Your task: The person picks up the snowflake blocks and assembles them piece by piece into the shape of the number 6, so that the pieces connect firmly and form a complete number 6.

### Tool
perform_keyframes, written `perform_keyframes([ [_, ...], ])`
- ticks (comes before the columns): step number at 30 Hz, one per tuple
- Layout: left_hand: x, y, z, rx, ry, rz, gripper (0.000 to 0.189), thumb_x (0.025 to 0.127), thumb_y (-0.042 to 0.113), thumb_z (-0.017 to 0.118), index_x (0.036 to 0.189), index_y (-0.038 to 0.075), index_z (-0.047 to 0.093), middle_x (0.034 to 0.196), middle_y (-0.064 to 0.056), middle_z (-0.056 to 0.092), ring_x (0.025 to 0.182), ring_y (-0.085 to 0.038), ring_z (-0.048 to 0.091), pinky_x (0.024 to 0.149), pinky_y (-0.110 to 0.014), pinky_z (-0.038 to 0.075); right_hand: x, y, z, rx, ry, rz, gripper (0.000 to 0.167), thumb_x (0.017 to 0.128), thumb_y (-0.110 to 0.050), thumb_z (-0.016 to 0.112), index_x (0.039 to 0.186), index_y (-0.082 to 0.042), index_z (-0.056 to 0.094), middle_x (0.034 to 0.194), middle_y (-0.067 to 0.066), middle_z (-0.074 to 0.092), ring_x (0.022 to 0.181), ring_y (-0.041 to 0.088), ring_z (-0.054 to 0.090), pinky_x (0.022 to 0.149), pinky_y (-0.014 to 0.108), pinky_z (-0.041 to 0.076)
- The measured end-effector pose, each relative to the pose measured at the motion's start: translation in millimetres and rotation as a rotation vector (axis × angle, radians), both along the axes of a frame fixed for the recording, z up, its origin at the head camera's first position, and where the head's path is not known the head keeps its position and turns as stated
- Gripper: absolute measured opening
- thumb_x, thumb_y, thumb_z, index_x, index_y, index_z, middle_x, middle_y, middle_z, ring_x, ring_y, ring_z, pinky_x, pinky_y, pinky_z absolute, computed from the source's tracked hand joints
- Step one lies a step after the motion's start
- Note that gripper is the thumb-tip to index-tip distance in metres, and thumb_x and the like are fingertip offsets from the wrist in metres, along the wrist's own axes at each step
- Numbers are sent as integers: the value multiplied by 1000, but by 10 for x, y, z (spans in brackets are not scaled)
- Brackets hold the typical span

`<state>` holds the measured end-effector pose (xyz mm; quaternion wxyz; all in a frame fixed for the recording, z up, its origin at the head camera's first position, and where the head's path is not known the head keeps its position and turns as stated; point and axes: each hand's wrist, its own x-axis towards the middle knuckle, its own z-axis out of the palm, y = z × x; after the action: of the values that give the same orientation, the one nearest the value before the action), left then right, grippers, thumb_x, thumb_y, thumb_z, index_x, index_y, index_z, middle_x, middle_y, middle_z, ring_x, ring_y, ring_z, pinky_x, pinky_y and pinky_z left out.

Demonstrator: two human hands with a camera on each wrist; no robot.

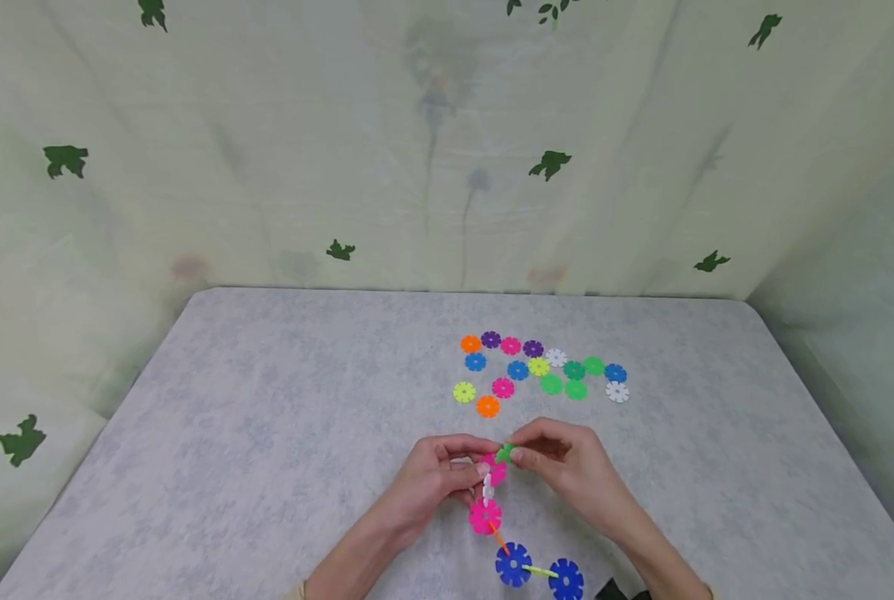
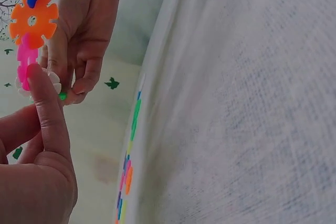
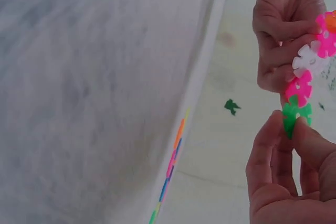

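A chain of notched plastic discs hangs between my hands and runs down toward me. My left hand (image 1: 435, 483) pinches it near its upper end, at a pink disc (image 3: 299, 88) and a white disc (image 3: 310, 60). With thumb and forefinger my right hand (image 1: 574, 467) holds a green disc (image 3: 296, 116), whose edge meets the pink one. Further along come another pink disc (image 1: 485, 517), an orange disc (image 2: 33, 21), a blue disc (image 1: 513, 565), a yellow disc seen edge-on (image 1: 540, 572) and a second blue disc (image 1: 566, 579).
Beyond the hands, several loose discs lie flat on the grey table (image 1: 304, 400), among them an orange disc (image 1: 487, 407), a yellow disc (image 1: 464, 392) and a white disc (image 1: 617, 392). A black object (image 1: 621, 590) shows at the near edge. A pale curtain (image 1: 267, 167) stands behind the table.
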<state>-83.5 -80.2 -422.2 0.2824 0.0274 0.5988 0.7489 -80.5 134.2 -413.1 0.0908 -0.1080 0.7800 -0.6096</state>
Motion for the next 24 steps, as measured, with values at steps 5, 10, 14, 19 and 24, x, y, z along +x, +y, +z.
perform_keyframes([
  [5,-4,4,-2,9,43,-2,34,93,3,61,127,0,64,94,-9,62,65,-14,63,65,-29,57,-80,58,-22,5,10,46,21,95,-13,66,115,-13,72,111,6,70,98,24,66,85,33,54],
  [10,-30,-4,7,18,77,27,33,95,1,58,128,-2,62,100,-13,58,68,-17,65,68,-32,58,-259,115,-7,138,43,92,29,97,-17,63,126,-12,66,120,6,67,106,21,65,88,33,53],
  [14,-56,-50,26,1,74,54,33,95,1,57,127,-1,63,99,-13,59,68,-18,64,67,-32,58,-498,121,-16,275,78,175,29,97,-14,64,125,-11,67,116,1,68,107,18,63,89,38,52],
  [19,-81,-95,35,-25,70,62,34,94,1,55,127,2,64,99,-12,60,68,-18,64,66,-31,57,-796,88,-92,438,169,288,30,95,-7,64,124,-10,67,116,0,68,104,17,62,91,40,51],
  [24,-88,-117,18,-41,77,72,33,95,1,54,126,2,65,103,-10,62,69,-17,64,67,-32,57,-985,15,-142,530,209,331,30,93,-10,68,122,-11,68,114,-2,68,100,16,60,89,37,51],
])
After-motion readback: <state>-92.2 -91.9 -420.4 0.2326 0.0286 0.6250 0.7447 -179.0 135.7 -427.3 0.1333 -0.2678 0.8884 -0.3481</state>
